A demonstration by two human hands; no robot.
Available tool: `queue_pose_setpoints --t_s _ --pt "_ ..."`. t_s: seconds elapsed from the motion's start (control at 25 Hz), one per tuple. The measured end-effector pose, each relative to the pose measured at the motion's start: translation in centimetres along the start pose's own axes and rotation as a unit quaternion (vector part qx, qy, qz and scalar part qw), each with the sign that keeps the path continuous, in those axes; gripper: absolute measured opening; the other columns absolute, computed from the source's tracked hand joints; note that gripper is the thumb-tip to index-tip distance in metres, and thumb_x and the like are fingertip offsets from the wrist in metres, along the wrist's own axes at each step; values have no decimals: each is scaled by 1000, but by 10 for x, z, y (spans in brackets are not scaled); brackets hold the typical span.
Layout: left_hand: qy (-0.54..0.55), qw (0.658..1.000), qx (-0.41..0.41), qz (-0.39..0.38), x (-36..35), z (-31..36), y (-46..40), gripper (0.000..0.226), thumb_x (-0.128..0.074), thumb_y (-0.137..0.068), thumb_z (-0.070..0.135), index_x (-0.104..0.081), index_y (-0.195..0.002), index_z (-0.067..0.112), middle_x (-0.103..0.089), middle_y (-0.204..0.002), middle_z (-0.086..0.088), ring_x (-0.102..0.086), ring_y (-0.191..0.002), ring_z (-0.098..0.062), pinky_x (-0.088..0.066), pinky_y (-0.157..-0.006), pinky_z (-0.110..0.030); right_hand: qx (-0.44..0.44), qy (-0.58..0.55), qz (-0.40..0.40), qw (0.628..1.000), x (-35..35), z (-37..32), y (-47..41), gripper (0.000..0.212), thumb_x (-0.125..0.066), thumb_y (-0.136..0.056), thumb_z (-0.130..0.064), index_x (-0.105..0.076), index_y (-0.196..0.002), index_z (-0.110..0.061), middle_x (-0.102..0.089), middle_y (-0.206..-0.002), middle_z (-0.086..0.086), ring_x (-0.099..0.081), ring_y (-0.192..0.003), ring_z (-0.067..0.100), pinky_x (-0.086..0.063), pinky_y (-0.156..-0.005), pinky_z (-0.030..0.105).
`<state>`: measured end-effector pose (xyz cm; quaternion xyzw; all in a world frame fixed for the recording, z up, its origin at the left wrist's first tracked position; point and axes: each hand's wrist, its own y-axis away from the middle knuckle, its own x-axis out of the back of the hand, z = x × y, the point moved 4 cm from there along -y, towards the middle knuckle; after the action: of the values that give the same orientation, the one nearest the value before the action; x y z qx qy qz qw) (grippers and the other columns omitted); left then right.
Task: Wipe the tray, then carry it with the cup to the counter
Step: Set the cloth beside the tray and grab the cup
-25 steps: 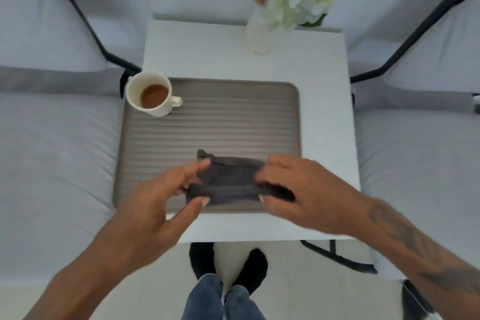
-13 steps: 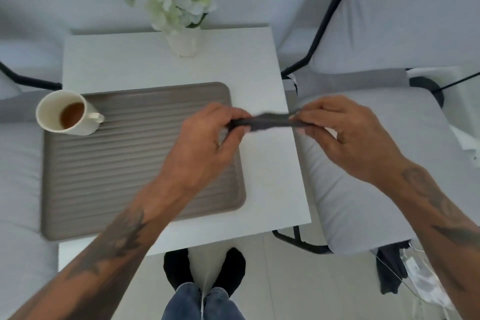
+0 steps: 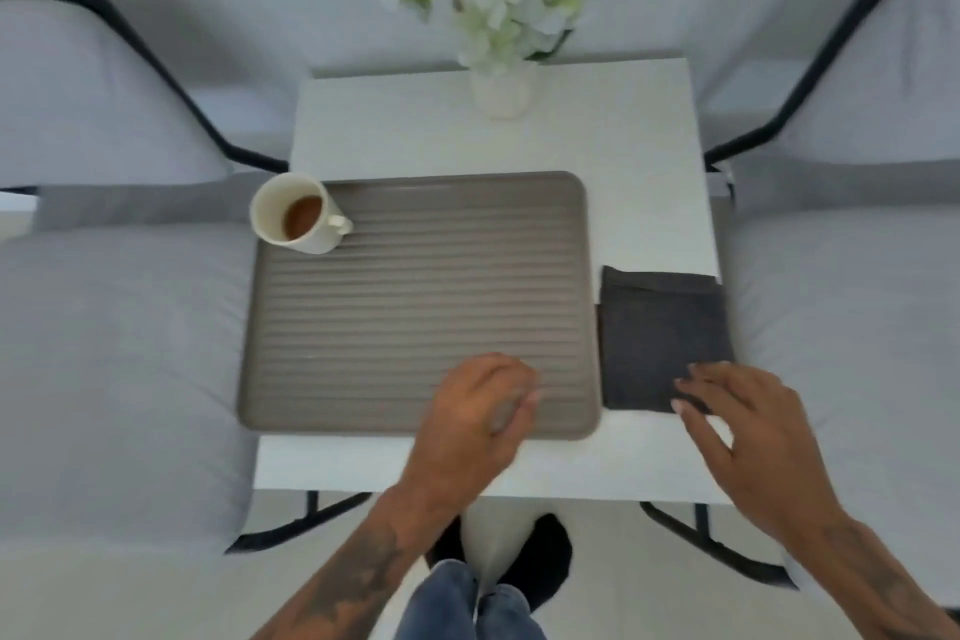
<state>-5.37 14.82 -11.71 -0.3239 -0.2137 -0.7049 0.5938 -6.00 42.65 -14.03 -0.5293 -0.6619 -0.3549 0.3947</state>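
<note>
Fingers (image 3: 688,387) loose now: we put the cloth (image 3: 662,333) down right of the tray (image 3: 415,307); wiping looks done, so lifting comes next.

There is 1 view, from a camera worn on the person's head. It looks steeply down and forward over a small white square table (image 3: 644,161), close enough that both forearms enter from the bottom edge. A white vase of pale flowers (image 3: 501,88) sits at the far side, top of frame; wide-angle bending curves the surrounding grey cushions (image 3: 114,348).
</note>
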Motion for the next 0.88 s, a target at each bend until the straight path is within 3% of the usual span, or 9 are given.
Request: queue_pose_setpoints --t_s 0.12,0.24,0.28,0.4,0.52,0.6,0.72,0.8,0.88 --pt "-1 981 137 138 100 -50 10 10 -69 -90 15 -73 -98 17 -72 -99 5 -65 -93 1 -52 -86 -24 -41 -212 -6 976 5 -74 -57 33 -55 -94 -38 -71 -113 -16 -64 -115 -2 -61 -108 11 -48 -94 26" --pt "-4 958 216 187 188 -109 -6 14 -70 -90 17 -71 -103 21 -71 -101 1 -64 -87 7 -51 -78 -10 -20 -364 -32 930 -19 -182 -133 22 -65 -93 -24 -71 -113 -16 -64 -114 1 -60 -101 -9 -45 -85 7" --pt "-1 952 232 199 205 -128 -15 16 -69 -90 20 -71 -106 21 -70 -104 0 -64 -87 7 -50 -76 -7 -12 -373 -47 927 -32 -214 -157 22 -65 -93 -24 -71 -113 -18 -63 -114 1 -59 -100 -10 -46 -84 8" --pt "24 949 253 187 219 -181 -48 23 -69 -90 28 -70 -113 25 -65 -114 -1 -66 -96 -6 -50 -73 -5 -16 -342 -96 935 -84 -271 -206 22 -64 -92 -33 -69 -113 -32 -60 -119 -1 -56 -115 9 -48 -100 34" --pt "57 959 246 128 200 -218 -69 27 -68 -91 30 -70 -118 29 -61 -121 -1 -66 -101 -17 -51 -80 -13 -57 -342 -119 930 -120 -290 -230 20 -63 -91 -38 -68 -111 -38 -58 -124 -2 -53 -119 14 -45 -104 41" --pt "78 964 234 99 186 -229 -76 29 -66 -92 28 -68 -121 30 -60 -123 2 -66 -99 -15 -51 -87 -19 -68 -337 -120 931 -132 -290 -237 19 -62 -92 -38 -68 -109 -40 -58 -126 -2 -54 -117 16 -46 -103 40" --pt "134 956 246 84 174 -238 -76 32 -64 -94 28 -66 -126 29 -65 -121 5 -67 -98 -13 -51 -86 -16 -80 -361 -112 922 -147 -288 -241 15 -63 -90 -37 -67 -103 -44 -62 -122 -3 -60 -108 16 -52 -97 43" --pt "174 944 263 94 171 -239 -76 35 -63 -95 26 -64 -129 25 -69 -112 7 -67 -93 -1 -54 -87 -19 -87 -394 -104 909 -154 -289 -240 15 -63 -89 -35 -67 -99 -45 -66 -117 -3 -63 -105 18 -56 -93 46" --pt "180 939 272 106 170 -234 -76 36 -62 -95 23 -63 -131 22 -69 -99 11 -64 -81 13 -53 -79 -12 -103 -409 -83 903 -157 -290 -239 16 -63 -89 -32 -68 -100 -43 -70 -112 -4 -66 -102 19 -57 -91 45"
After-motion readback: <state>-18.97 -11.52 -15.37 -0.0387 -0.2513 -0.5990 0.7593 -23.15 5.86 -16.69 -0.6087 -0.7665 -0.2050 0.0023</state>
